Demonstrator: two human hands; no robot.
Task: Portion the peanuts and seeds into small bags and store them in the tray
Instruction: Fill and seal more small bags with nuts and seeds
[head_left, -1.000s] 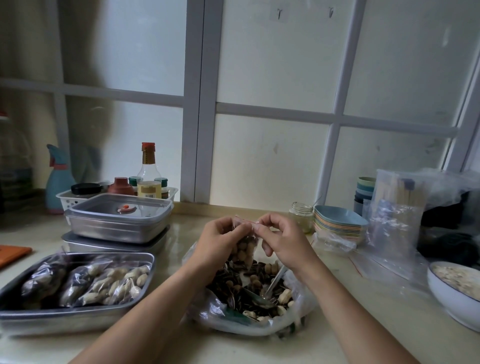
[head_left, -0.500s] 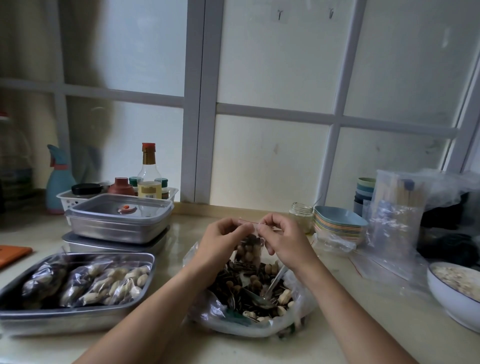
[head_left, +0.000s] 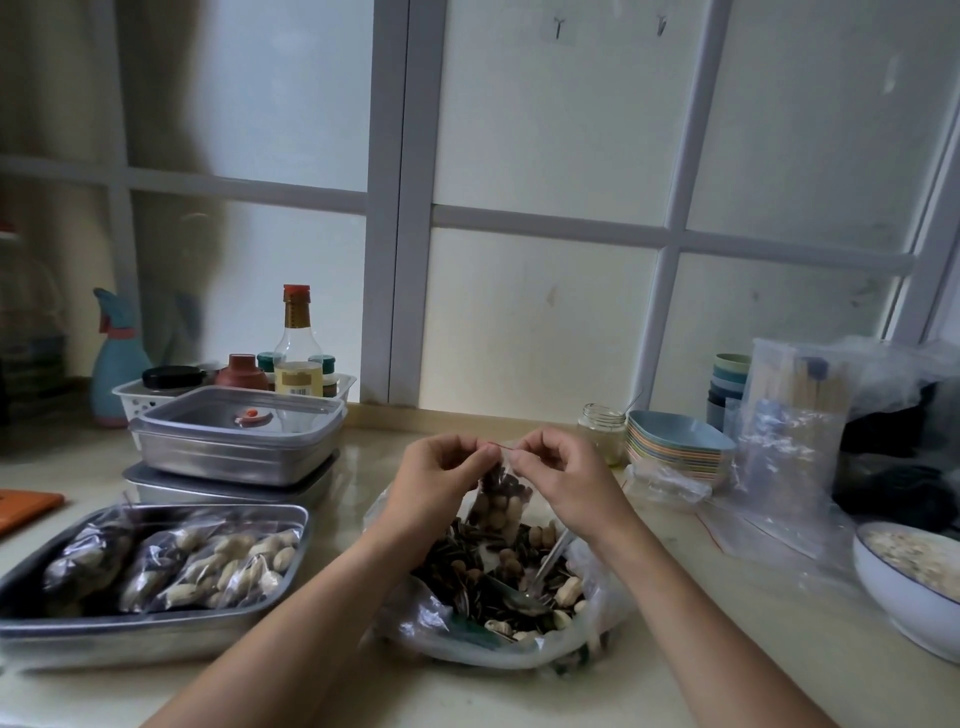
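Pinching the red-lined top edge of a small clear zip bag of peanuts and dark seeds (head_left: 498, 501), a person works over a pale worktop (head_left: 363, 691) beneath a frosted window. The left hand (head_left: 441, 475) and the right hand (head_left: 563, 467) each have a grip clamped on one end of the bag's mouth, thumb against forefinger, and the bag hangs between them just above the large crumpled clear plastic bag of mixed peanuts and striped seeds (head_left: 498, 597), where a clear-handled metal spoon (head_left: 535, 587) lies among the nuts. Sealing appears to be the step in hand. To do it well, the strip should be pulled taut and level, then pressed from one end to the other so no gap is left; any seed caught in the closure would probably stop it shutting. Keeping the bag upright guards against spills. Well to the left sits the shallow rectangular steel tray (head_left: 291, 525), already holding several filled bags (head_left: 171, 561) laid side by side, with room at its near-right corner for this one.
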